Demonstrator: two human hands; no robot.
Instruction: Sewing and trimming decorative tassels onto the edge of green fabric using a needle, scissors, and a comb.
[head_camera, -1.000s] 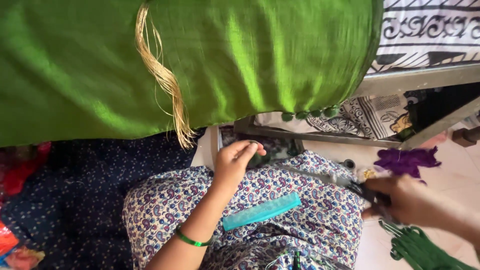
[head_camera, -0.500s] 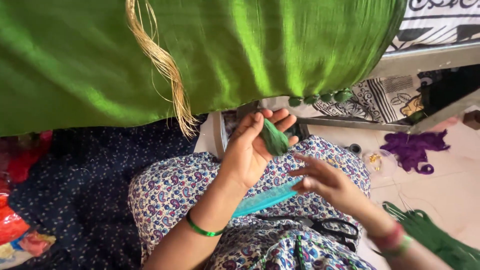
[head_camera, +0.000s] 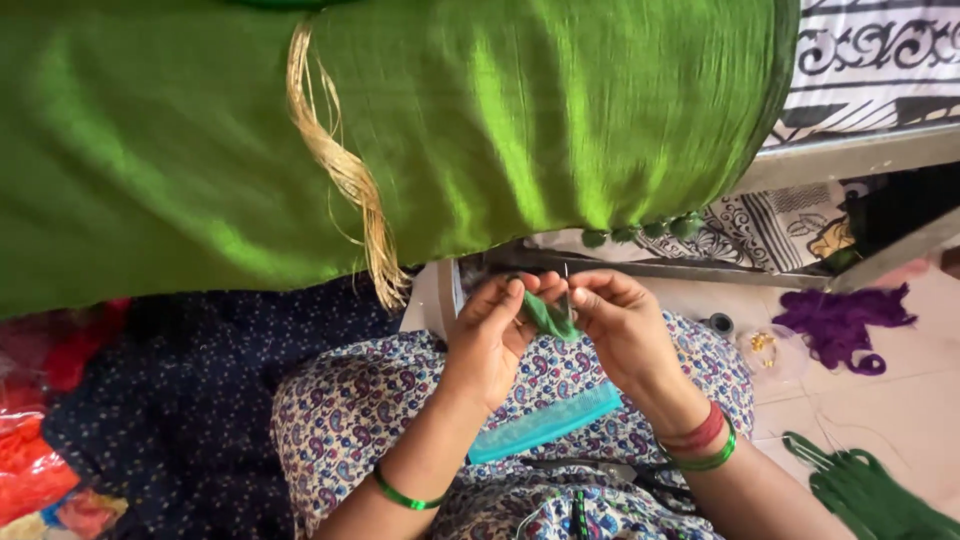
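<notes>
Both hands have come together since a second ago, when the right one was stretched out low to the right over the floor and the left one lay alone on the lap. Now the left hand and the right hand meet above the knees, close under the hanging edge of the green silk cloth. Between them sits a small bunch of green thread, pinched by the left thumb and fingers on one side and touched by the right fingertips on the other. The right hand also grips a thin needle, which stands nearly upright just above the thread. Neither hand is released; both are closed in a fine pinch.

A teal comb lies slanted across the lap on the floral dress, just below the wrists. Dark scissors rest lower on the lap, near the right forearm. Green bangles circle both wrists, with red ones too on the right.

A golden tassel of threads hangs down the front of the cloth, and small green tassel knots line its lower border. On the tiled floor to the right lie a heap of purple thread and a skein of dark green thread, well apart from the hands. A patterned black and white fabric shows at upper right.
</notes>
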